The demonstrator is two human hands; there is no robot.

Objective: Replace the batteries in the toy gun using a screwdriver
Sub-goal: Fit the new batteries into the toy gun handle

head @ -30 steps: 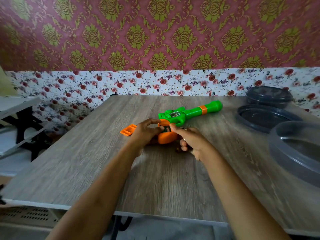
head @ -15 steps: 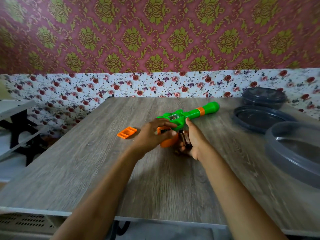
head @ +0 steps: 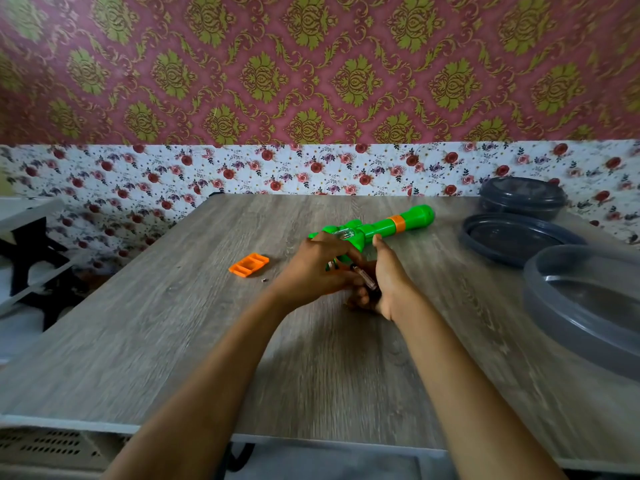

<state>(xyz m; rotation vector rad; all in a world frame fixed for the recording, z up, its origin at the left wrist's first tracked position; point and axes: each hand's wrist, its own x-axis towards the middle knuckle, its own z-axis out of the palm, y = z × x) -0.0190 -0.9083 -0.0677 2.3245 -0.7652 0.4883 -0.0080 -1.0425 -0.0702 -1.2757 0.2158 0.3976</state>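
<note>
Green toy gun [head: 374, 228] lying mid-bench [head: 173, 341], left hand [head: 313, 268] with fingers closed around its rear, right hand [head: 388, 278] fingers gripping a battery [head: 363, 277], orange battery cover [head: 248, 265] and small screw [head: 264, 280] just left.

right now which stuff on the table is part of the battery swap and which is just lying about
Part of the job:
- toy gun, under the left hand
- battery in the right hand
- orange battery cover, off and lying on the table
- small screw beside it

Just lying about:
- dark lidded container
- dark lid
- clear round container
</note>
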